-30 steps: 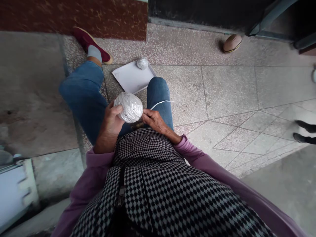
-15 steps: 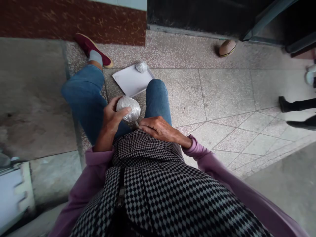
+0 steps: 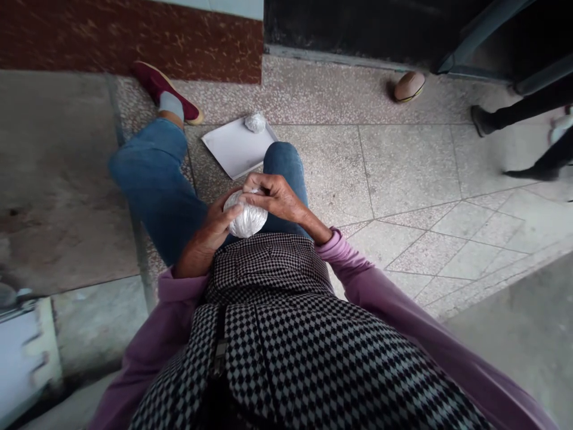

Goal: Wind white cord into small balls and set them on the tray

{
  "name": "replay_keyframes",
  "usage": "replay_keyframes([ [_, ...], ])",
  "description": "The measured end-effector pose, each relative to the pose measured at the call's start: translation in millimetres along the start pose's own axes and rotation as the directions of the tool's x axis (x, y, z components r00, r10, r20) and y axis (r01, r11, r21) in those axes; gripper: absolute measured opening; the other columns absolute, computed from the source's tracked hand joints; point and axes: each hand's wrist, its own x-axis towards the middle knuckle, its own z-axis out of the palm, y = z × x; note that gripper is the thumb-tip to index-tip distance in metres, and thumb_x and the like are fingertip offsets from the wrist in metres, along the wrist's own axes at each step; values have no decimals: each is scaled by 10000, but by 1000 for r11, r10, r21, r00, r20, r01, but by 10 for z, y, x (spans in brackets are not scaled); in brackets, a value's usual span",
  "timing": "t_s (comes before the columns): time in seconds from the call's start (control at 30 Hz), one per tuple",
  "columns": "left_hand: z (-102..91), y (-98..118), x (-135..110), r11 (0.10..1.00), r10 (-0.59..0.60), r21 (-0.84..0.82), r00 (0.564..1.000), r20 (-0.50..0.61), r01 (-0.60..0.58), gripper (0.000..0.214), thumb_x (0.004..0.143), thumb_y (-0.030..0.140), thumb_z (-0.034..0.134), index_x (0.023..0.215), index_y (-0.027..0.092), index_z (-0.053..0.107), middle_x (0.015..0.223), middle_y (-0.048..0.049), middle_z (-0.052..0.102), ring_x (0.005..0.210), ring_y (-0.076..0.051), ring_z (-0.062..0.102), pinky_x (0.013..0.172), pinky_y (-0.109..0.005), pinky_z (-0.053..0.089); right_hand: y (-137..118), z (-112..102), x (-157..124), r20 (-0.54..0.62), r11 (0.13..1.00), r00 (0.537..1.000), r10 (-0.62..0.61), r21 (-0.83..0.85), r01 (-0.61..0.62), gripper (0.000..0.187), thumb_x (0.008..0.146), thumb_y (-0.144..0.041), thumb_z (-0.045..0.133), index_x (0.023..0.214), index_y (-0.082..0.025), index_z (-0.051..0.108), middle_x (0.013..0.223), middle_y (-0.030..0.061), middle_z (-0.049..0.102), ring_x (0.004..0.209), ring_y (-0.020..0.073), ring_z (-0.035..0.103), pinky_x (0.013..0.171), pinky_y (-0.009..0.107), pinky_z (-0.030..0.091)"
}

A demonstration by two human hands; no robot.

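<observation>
A rounded ball of shiny white plastic twine is held above my lap. My left hand wraps around its left side, with the thumb pressed on the front. My right hand is at the top right of the ball, thumb and fingers bent together in a pinch. The twine between those fingers is mostly hidden. A smaller, similar white ball lies at the far edge of a shallow white tray on the floor beyond my knees.
My knees stand on either side of the tray. A tan rounded object with a dark band lies on the tiled floor near a dark doorway. At the right edge, another person's legs are in mid-step. A red-brown wall base runs along the far left.
My right hand has swung from below the ball, where a short strand showed, up to its top. The ball has shifted slightly right and down. The other person's legs have moved.
</observation>
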Motion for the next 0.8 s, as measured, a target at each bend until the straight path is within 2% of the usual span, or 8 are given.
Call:
replay_keyframes([
  [0.1, 11, -11, 0, 999, -43, 6, 998, -45, 43, 659, 789, 621, 1120, 1304, 256, 930, 1202, -113, 919, 1147, -381, 860, 1007, -486, 718, 162, 32, 97, -8, 998, 999, 39, 46, -39, 584, 1174, -604, 1001, 864, -241, 665, 744, -42, 575, 795, 150, 461, 746, 355, 369],
  [0.23, -40, 48, -4, 979, -99, 171, 993, -59, 108, 641, 770, 527, 1121, 1311, 238, 936, 1223, -109, 913, 1162, -383, 827, 1038, -483, 688, 440, 7, 162, 6, 972, 988, 156, 174, -155, 632, 1180, -780, 916, 952, -260, 637, 628, -125, 406, 697, 110, 380, 726, 400, 271],
  [0.37, -134, 62, 78, 962, -159, 222, 987, -17, 159, 661, 693, 538, 1141, 1238, 228, 935, 1170, -125, 916, 1169, -431, 845, 1062, -529, 700, 598, -34, 144, 4, 936, 973, 232, 271, -225, 593, 1096, -737, 999, 1018, -263, 653, 641, -141, 393, 658, 104, 353, 685, 388, 221],
  [0.47, -136, 41, 212, 960, -204, 181, 977, -61, 212, 782, 614, 583, 1178, 1268, 226, 942, 1181, -133, 928, 1197, -456, 863, 1084, -551, 721, 633, -66, 210, -34, 921, 972, 234, 326, -211, 608, 999, -660, 1102, 1054, -261, 646, 684, -136, 448, 648, 108, 358, 631, 334, 211],
  [0.6, -117, 0, 509, 979, -194, 32, 967, -164, 201, 846, 575, 609, 1197, 1273, 217, 920, 1227, -144, 929, 1156, -423, 868, 976, -493, 735, 658, -162, 553, -171, 898, 943, 286, 392, -201, 622, 973, -619, 1138, 1029, -257, 635, 696, -126, 471, 632, 104, 310, 590, 291, 229],
  [0.7, -201, -54, 802, 981, -181, -88, 974, -138, 170, 822, 678, 672, 1141, 1319, 226, 885, 1309, -173, 916, 1179, -413, 864, 924, -468, 734, 703, -304, 930, -252, 861, 890, 379, 448, -239, 536, 1014, -514, 1109, 1020, -257, 639, 696, -125, 469, 628, 104, 266, 584, 273, 244],
  [0.8, -358, -124, 1095, 970, -200, -165, 971, -128, 178, 822, 784, 775, 1054, 1371, 241, 841, 1419, -203, 889, 1255, -437, 854, 927, -513, 756, 823, -461, 1290, -262, 837, 857, 443, 464, -291, 485, 1025, -467, 1077, 989, -261, 640, 679, -147, 375, 631, 112, 251, 576, 275, 217],
])
